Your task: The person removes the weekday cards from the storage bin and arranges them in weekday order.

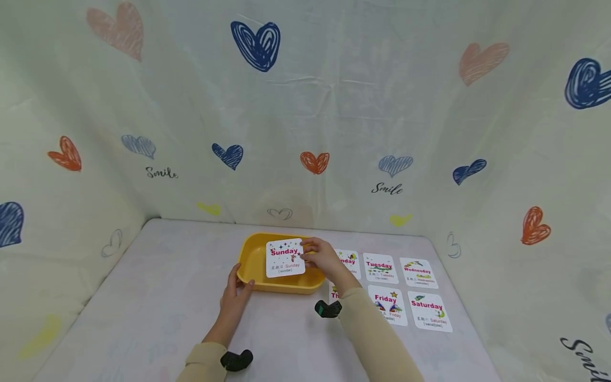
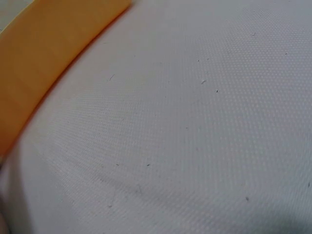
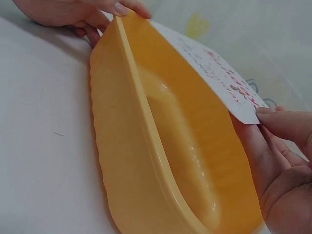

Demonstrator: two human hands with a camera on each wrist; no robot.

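My right hand [image 1: 326, 259] pinches a white "Sunday" flashcard [image 1: 285, 268] by its right edge, thumb on top and fingers beneath. The card is over a yellow plastic tray [image 1: 281, 289], its printed face up. In the right wrist view, the flashcard [image 3: 214, 73] tilts above the tray's inside, and the part of the tray [image 3: 190, 141] that shows there holds nothing. At the tray's near left corner my left hand [image 1: 234, 300] grips the rim. The left wrist view shows only the tray's outer wall [image 2: 44, 53] and the white tabletop.
To the right of the tray, flashcards with weekday names lie in two rows, among them a "Tuesday" card [image 1: 380, 276], a "Wednesday" card [image 1: 418, 268] and a "Saturday" card [image 1: 429, 318]. My right forearm partly covers others. A heart-printed curtain [image 1: 353, 122] surrounds the white table [image 1: 157, 286].
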